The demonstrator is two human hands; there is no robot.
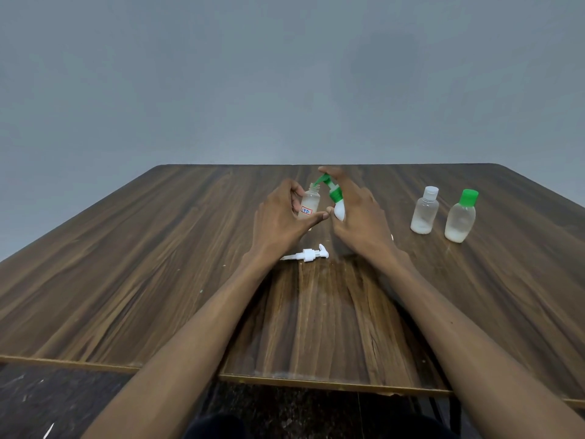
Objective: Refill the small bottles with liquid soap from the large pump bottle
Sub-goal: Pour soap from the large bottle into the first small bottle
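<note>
Here the left hand (285,217) is wrapped around a small open bottle (309,204) with a red-edged label, thumb in front and fingers behind, holding it upright near the middle of the wooden table (158,264). Just to its right, the right hand (357,217) is clamped on the white pump bottle (338,210), with a finger on top of the green pump head (329,183), whose spout reaches over the small bottle's mouth. The small bottle looks light, thin-walled and a little springy, so I would hold it low and mid-body, firmly but without squeezing; any soap on its sides would make it slippery. The pump bottle probably needs steady downward pressure while its body is braced. A loose white pump (308,255) lies nearer, between the forearms. Farther right stand a white-capped bottle (424,210) and a green-capped bottle (461,217), both closed and partly filled.
</note>
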